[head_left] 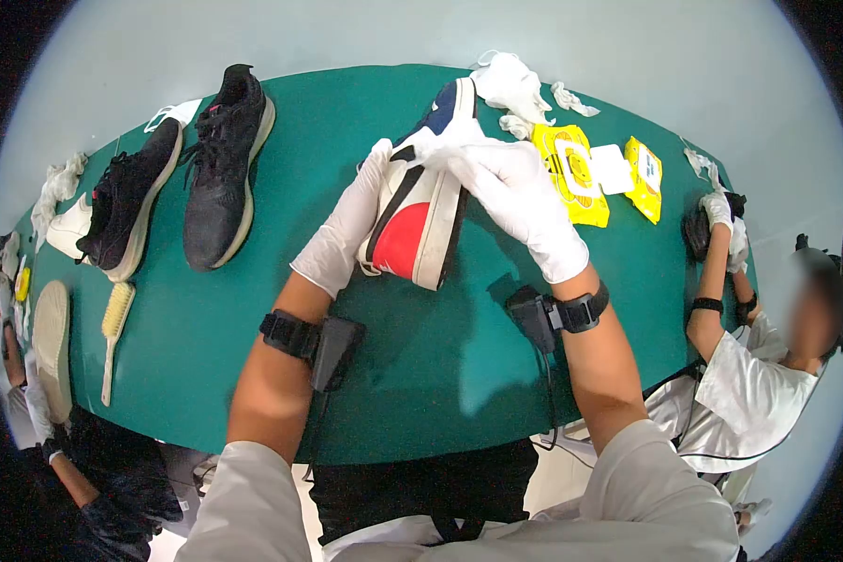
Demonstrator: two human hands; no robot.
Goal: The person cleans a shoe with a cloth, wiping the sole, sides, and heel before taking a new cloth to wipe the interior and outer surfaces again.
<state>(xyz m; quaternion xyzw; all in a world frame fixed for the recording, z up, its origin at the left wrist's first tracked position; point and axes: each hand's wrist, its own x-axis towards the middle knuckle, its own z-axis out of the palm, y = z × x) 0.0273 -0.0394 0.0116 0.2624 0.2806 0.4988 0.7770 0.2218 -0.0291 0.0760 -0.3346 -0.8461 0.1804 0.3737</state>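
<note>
A sneaker [403,234] with red, white, black and navy panels lies tilted on its side in front of me, its heel toward me. My left hand [351,220], in a white glove, grips the shoe along its left side. On the sole edge at the right, my gloved right hand [515,192] presses with its fingers closed on a white wipe [433,146]. Part of the wipe spreads over the middle of the shoe; the fingertips of both hands are partly hidden.
Two black sneakers [223,169] [136,201], a brush [114,328] and a pale insole [52,347] lie to the left. Yellow wipe packs [581,201] [644,178] and crumpled wipes [515,89] sit at the back right of the green table [403,375]. Co-workers [759,393] flank both sides.
</note>
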